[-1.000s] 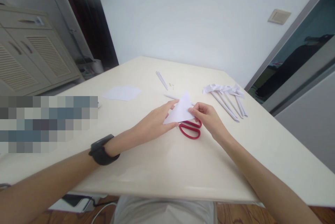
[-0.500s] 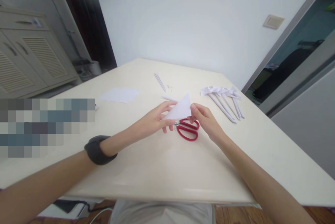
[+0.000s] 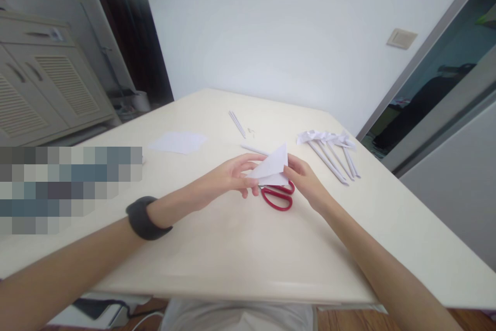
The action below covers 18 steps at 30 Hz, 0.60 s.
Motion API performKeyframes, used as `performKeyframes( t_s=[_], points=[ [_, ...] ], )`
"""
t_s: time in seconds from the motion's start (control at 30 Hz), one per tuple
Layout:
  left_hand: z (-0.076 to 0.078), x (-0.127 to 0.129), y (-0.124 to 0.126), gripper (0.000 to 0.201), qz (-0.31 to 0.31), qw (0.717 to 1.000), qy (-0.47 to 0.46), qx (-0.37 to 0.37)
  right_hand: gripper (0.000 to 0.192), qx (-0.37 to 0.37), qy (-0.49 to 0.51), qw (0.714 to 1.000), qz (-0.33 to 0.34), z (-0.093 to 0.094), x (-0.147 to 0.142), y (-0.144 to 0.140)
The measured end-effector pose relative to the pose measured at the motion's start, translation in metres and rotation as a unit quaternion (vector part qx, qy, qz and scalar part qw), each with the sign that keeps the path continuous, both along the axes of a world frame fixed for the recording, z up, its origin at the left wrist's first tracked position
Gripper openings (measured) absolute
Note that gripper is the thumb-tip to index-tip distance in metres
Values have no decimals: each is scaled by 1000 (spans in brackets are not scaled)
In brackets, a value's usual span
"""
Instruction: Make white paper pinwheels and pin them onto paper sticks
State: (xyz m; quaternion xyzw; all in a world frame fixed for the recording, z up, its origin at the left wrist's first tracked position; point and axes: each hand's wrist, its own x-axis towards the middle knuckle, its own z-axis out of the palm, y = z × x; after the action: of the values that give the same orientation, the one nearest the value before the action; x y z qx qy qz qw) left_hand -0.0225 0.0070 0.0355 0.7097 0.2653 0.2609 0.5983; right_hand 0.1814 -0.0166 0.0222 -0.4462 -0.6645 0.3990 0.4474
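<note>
Both hands hold a white folded paper triangle (image 3: 274, 166) just above the cream table (image 3: 240, 248). My left hand (image 3: 228, 178) pinches its left corner; a black watch sits on that wrist. My right hand (image 3: 306, 181) grips the triangle's right edge. Red-handled scissors (image 3: 277, 198) lie on the table directly beneath the paper, partly hidden by it and by my fingers.
Several rolled white paper sticks with folded tops (image 3: 331, 147) lie to the right. A thin pair of paper sticks (image 3: 236, 123) and another stick (image 3: 252, 149) lie behind the hands. A flat white sheet (image 3: 177, 142) rests at the left. A blurred patch covers the far left.
The paper triangle has tilted and shifted slightly right between my hands. My left fingers have curled further under its corner. The scissors have not moved.
</note>
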Motion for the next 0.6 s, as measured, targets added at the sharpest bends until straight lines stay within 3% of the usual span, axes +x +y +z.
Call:
performKeyframes(
  t_s=[0.2, 0.33, 0.6],
  points=[
    [-2, 3, -3, 46, -36, 998, 42, -8, 27, -46, 14, 998, -46, -5, 3, 1],
    [-6, 4, -1, 39, -9, 999, 48, -1, 33, -88, 35, 994, -58, -8, 4, 1],
    [-15, 3, 2, 33, 38, 996, 75, -12, 22, -30, -55, 994, -85, -7, -1, -1]
  ],
)
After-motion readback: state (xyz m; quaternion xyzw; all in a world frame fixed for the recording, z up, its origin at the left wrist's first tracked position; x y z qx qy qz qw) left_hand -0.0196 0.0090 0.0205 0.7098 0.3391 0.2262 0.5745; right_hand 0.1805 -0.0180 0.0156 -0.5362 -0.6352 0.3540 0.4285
